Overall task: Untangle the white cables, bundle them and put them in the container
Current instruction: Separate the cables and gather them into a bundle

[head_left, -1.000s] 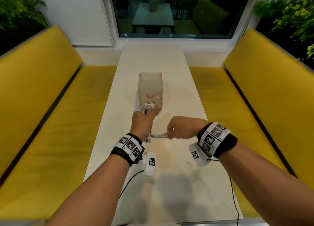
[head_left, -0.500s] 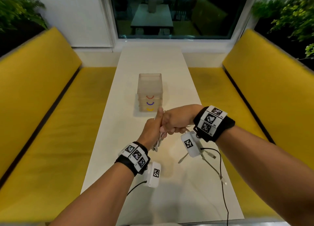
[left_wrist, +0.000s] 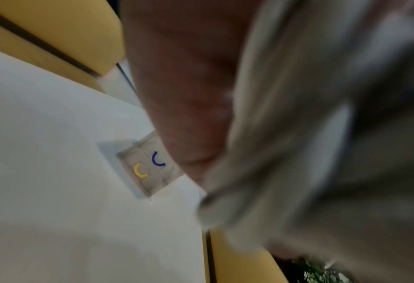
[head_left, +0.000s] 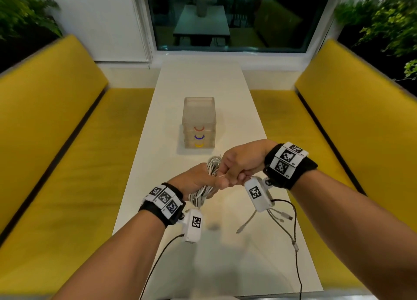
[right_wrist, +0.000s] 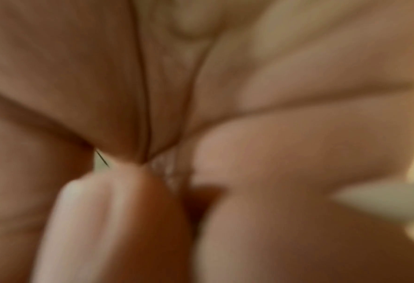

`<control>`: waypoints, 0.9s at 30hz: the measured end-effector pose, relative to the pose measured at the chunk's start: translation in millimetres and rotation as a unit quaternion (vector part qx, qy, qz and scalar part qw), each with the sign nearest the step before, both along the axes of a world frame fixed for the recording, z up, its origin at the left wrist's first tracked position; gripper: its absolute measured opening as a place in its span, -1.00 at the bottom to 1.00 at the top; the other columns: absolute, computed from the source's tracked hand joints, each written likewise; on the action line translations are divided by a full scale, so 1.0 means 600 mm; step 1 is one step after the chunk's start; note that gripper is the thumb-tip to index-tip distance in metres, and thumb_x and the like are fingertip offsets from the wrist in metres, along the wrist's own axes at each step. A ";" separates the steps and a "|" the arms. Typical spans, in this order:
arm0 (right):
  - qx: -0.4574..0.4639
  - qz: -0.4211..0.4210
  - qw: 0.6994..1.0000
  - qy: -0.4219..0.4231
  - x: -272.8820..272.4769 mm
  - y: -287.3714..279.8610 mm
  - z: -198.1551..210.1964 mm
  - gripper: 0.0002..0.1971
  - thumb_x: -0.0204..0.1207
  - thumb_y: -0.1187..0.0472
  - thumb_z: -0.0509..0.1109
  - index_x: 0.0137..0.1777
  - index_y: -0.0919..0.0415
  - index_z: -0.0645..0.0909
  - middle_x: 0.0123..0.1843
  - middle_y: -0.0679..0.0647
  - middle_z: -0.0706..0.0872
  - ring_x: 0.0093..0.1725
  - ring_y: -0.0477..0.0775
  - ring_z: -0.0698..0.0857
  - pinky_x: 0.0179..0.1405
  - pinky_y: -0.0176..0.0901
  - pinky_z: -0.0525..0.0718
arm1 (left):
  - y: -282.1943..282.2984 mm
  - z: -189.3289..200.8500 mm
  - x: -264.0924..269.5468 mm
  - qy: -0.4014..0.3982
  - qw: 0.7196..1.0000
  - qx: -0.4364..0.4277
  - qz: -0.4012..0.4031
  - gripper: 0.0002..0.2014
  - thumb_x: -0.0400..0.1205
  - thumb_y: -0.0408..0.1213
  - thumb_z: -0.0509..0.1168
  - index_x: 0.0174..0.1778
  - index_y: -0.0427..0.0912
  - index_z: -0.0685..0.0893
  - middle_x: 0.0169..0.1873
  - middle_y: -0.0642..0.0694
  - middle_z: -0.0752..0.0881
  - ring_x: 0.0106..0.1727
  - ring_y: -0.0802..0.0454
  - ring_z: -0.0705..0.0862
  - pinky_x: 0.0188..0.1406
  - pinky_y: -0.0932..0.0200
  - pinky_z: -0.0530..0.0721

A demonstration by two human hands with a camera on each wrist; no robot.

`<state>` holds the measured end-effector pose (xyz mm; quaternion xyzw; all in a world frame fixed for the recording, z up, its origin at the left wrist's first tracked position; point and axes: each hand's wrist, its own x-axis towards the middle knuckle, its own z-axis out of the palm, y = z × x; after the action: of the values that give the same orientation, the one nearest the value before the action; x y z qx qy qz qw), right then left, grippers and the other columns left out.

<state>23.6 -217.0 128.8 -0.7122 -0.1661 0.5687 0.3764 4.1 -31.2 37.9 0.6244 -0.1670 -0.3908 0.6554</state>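
Note:
A coil of white cables point(head_left: 202, 194) is held above the white table point(head_left: 203, 80), and my left hand point(head_left: 198, 182) grips it round the middle. My right hand point(head_left: 237, 166) is fisted against the coil's right side and pinches a strand of it. Several loose cable ends point(head_left: 279, 220) dangle below the right wrist down to the tabletop. The container point(head_left: 198, 121), a translucent drawer unit with red, blue and yellow handles, stands just beyond the hands. The left wrist view shows blurred cables point(left_wrist: 286, 134) and the container point(left_wrist: 147, 168). Only curled fingers point(right_wrist: 298, 153) show in the right wrist view.
Yellow benches run along the left point(head_left: 56, 141) and right point(head_left: 361, 130) of the narrow table. Black camera leads point(head_left: 295, 220) hang from both wrists over the near tabletop. A window and plants lie beyond the far end.
The left hand has drawn the coil back from the container toward me. The right hand, which held a strand out to the right, has closed in against the coil, and the loose ends now dangle.

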 end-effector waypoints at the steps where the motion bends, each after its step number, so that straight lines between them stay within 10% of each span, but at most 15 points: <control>1: -0.008 0.011 1.000 -0.003 0.002 0.000 -0.003 -0.86 0.65 0.50 0.30 -0.10 0.37 0.64 -0.48 -0.01 0.57 -0.58 -0.17 0.42 -0.58 -0.39 0.47 | 0.000 0.004 0.001 -0.014 0.999 0.029 -0.005 -0.35 0.27 -0.16 0.69 0.13 -0.51 0.66 -0.33 -0.21 0.55 -0.51 0.04 0.51 -0.53 0.28 0.46; 5: -0.083 0.024 0.994 -0.061 0.008 0.004 -0.013 -0.84 0.66 0.40 0.37 -0.16 0.29 0.70 -0.42 0.02 0.66 -0.56 -0.14 0.48 -0.51 -0.38 0.50 | -0.006 0.008 0.004 -0.079 0.986 0.148 -0.012 -0.53 0.31 -0.20 0.60 0.08 -0.35 0.77 -0.16 -0.25 0.73 -0.19 -0.04 0.65 -0.10 0.07 0.58; 18: -0.121 -0.081 0.968 -0.202 0.002 -0.004 -0.045 -0.74 0.57 0.12 0.52 -0.10 0.37 0.83 -0.35 0.13 0.80 -0.53 -0.01 0.59 -0.36 -0.16 0.58 | 0.010 0.019 0.014 -0.113 0.950 0.289 -0.038 -0.84 0.60 -0.39 0.34 -0.10 -0.44 0.74 -0.51 0.07 0.74 -0.47 0.05 0.63 -0.35 0.20 0.60; 27: -0.014 -0.259 0.954 -0.151 0.001 -0.075 -0.069 -0.69 0.68 -0.01 0.41 -0.12 0.25 0.71 -0.46 -0.01 0.43 -0.51 -0.02 0.37 -0.43 -0.13 0.43 | 0.038 -0.021 0.008 0.003 0.987 0.121 0.110 -0.70 0.70 -0.04 0.38 -0.22 -0.18 0.62 -0.55 -0.04 0.46 -0.52 0.05 0.44 -0.52 0.23 0.40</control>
<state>24.1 -262.1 87.5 -0.8138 -0.0232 0.3397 0.4709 8.9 -8.6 25.3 0.7121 -0.0470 -0.3360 0.6147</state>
